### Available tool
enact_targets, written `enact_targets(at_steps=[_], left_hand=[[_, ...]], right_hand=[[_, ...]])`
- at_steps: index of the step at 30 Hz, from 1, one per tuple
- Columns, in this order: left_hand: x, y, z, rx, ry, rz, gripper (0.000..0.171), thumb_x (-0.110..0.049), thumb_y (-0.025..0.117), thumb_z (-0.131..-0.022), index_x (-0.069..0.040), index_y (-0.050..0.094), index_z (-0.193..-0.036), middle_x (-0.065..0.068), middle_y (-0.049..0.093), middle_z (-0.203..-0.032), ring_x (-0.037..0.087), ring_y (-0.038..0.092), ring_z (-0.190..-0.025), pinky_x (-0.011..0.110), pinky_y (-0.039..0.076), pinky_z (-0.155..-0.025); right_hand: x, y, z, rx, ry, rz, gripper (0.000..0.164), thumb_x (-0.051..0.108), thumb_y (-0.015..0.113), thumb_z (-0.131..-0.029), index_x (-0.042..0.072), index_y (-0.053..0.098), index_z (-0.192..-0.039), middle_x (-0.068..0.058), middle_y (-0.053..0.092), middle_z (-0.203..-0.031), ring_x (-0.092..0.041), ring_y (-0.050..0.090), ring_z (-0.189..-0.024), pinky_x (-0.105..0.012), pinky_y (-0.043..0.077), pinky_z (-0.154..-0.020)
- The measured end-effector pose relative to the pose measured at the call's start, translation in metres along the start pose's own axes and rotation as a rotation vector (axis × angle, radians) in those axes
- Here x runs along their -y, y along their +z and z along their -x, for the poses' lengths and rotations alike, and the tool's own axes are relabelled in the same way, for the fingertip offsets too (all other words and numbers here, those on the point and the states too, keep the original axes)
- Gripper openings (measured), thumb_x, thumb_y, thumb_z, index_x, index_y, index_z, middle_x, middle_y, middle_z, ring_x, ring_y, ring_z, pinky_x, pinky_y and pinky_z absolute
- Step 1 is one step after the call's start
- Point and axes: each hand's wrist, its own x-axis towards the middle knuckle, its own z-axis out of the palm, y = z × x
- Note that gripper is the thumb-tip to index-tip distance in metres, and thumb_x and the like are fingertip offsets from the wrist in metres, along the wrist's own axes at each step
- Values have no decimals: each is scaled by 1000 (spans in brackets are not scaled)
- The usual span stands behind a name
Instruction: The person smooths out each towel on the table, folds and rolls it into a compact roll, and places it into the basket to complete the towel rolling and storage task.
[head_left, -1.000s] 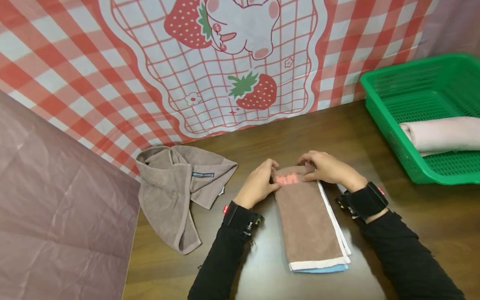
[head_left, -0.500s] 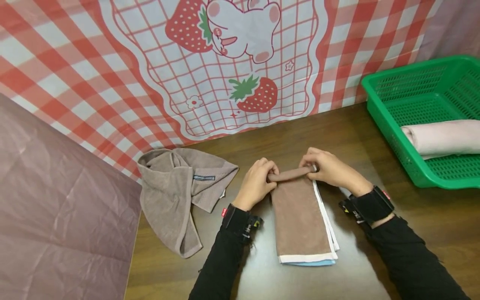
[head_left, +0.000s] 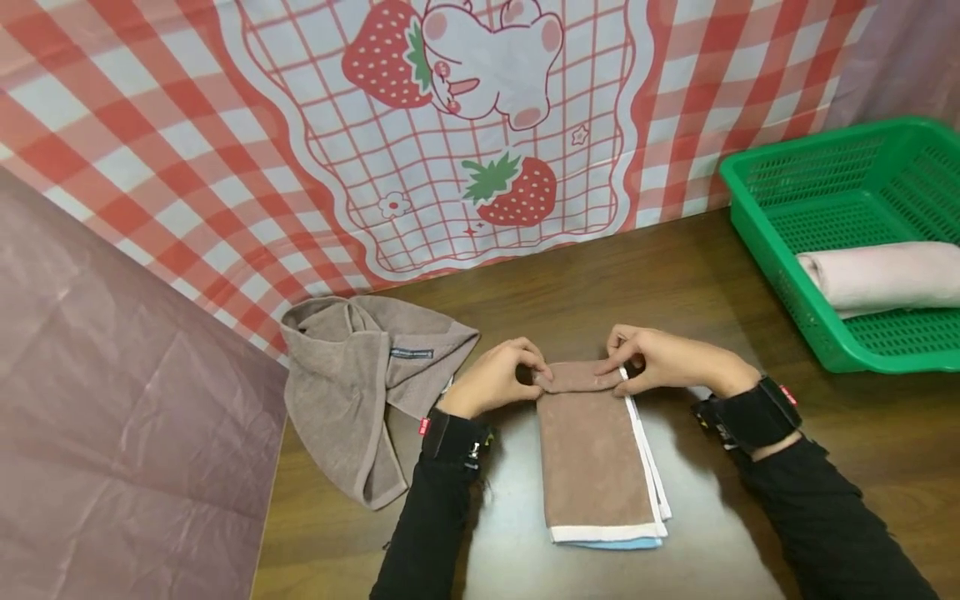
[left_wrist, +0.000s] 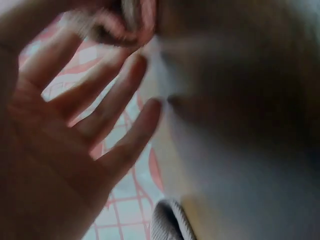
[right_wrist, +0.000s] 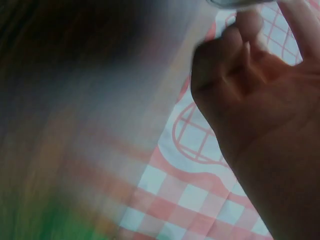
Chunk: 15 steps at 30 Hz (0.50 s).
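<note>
A brown towel [head_left: 596, 467], folded into a long strip with white edging and a blue layer under its near end, lies in front of me. Its far end is turned over into a flat roll. My left hand [head_left: 497, 377] pinches the left end of that roll between thumb and fingers; in the left wrist view the hand's [left_wrist: 75, 120] other fingers spread below the rolled edge. At the roll's right end my right hand [head_left: 660, 360] pinches with thumb and forefinger. The right wrist view shows the hand's [right_wrist: 260, 100] remaining fingers curled, the towel mostly cut off at the top.
A crumpled grey-brown towel [head_left: 337, 408] lies to the left on the wooden table [head_left: 675, 267]. At the right stands a green basket [head_left: 783, 292] holding a rolled pale pink towel [head_left: 885, 275]. A red checked cloth [head_left: 690, 100] hangs behind the table.
The towel's far end, first flat with a pinkish patch showing, has been rolled over toward me. Both hands have moved slightly nearer with the roll.
</note>
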Motion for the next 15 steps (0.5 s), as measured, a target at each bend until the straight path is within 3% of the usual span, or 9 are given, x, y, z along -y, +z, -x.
enact_targets(at_steps=[3, 7, 11, 15], left_hand=[[0, -2, 1, 35, 9, 74, 15, -29, 75, -89, -18, 79, -97, -2, 66, -108, 10, 61, -101, 24, 49, -89], [-1, -2, 1, 57, -1, 102, 11, -28, 75, -89, -18, 77, -91, -4, 67, -96, 10, 62, -92, 23, 50, -84], [-1, 0, 0, 81, -68, 103, 20, -26, 80, -85, -15, 66, -94, -4, 64, -93, 10, 61, -87, 22, 49, -79], [-2, 0, -1, 79, -95, 84, 35, -26, 81, -84, -12, 64, -112, 0, 67, -102, 12, 63, -94, 23, 50, -84]], right_hand=[[-1, 1, 2, 16, 20, -78, 24, 23, 74, -90, 13, 77, -111, -2, 52, -91, -7, 44, -70, -22, 42, -62], [-4, 4, 1, -8, 33, -82, 16, 20, 74, -90, 14, 79, -104, -2, 56, -93, -8, 47, -74, -22, 43, -65], [-3, 8, 0, -5, 91, -3, 35, 26, 79, -85, 7, 70, -113, -2, 59, -101, -12, 52, -81, -25, 46, -71], [2, 8, -1, 13, 97, 111, 43, 25, 78, -86, 2, 65, -121, -3, 62, -108, -15, 56, -92, -33, 49, -80]])
